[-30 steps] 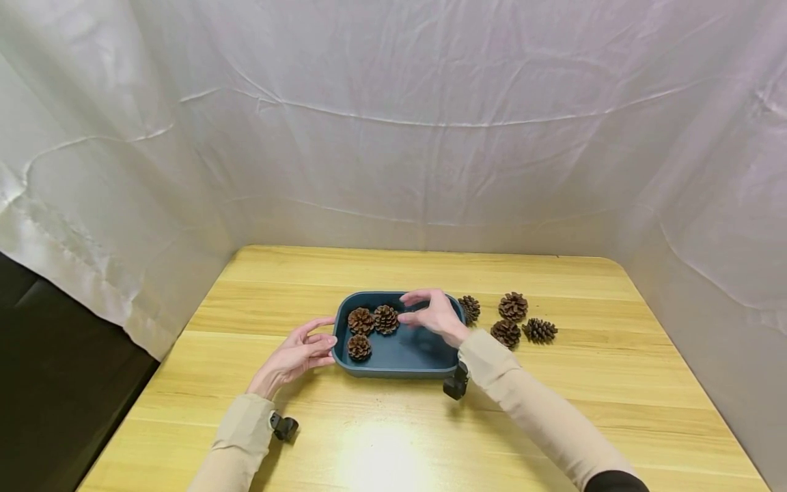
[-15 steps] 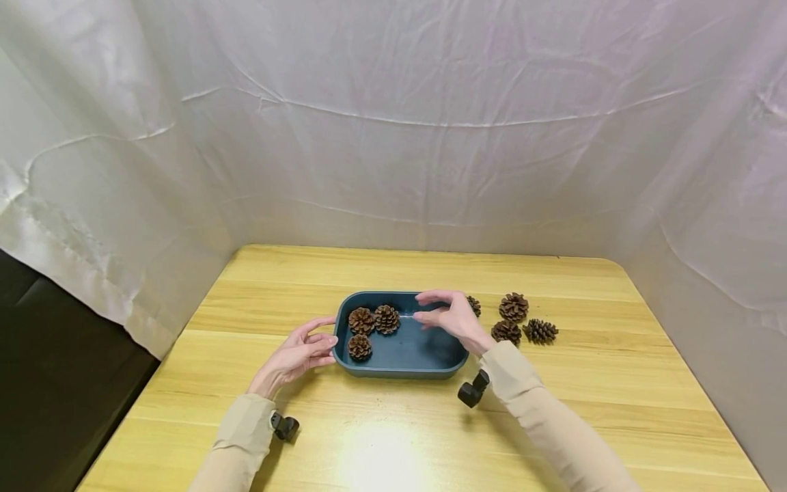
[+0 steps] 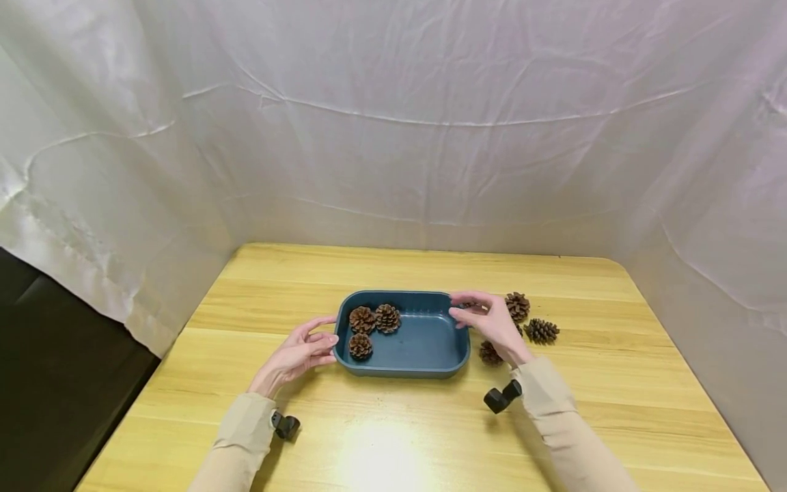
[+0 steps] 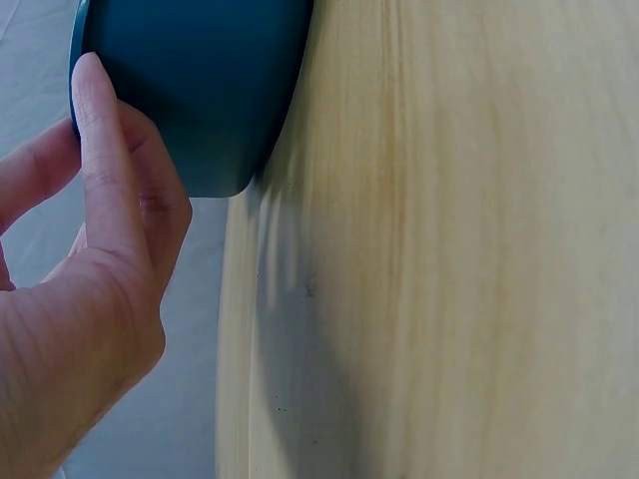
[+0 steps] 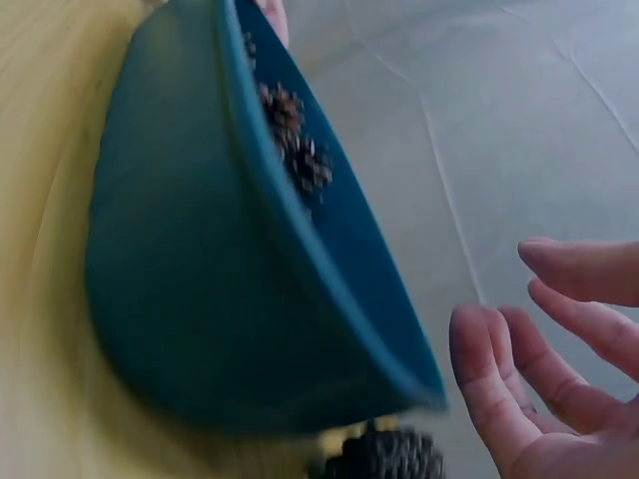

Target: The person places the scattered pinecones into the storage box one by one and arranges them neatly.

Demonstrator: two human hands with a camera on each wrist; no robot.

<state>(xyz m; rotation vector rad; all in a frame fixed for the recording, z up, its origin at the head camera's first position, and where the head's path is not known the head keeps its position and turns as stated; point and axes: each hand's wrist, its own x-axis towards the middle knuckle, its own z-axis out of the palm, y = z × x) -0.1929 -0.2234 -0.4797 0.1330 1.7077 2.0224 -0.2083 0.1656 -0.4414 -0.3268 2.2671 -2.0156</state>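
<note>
So far, three pinecones lie in the tray, left; other pinecones remain on the bench, right. The left hand pinches the tray's left end; the right hand, empty, is spread.

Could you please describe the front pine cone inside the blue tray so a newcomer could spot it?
On the table sits a blue tray, its left end touched by the left hand. Three pine cones lie inside that end. The front pine cone sits by the tray's near wall, while its two neighbours lie side by side behind it.
</note>
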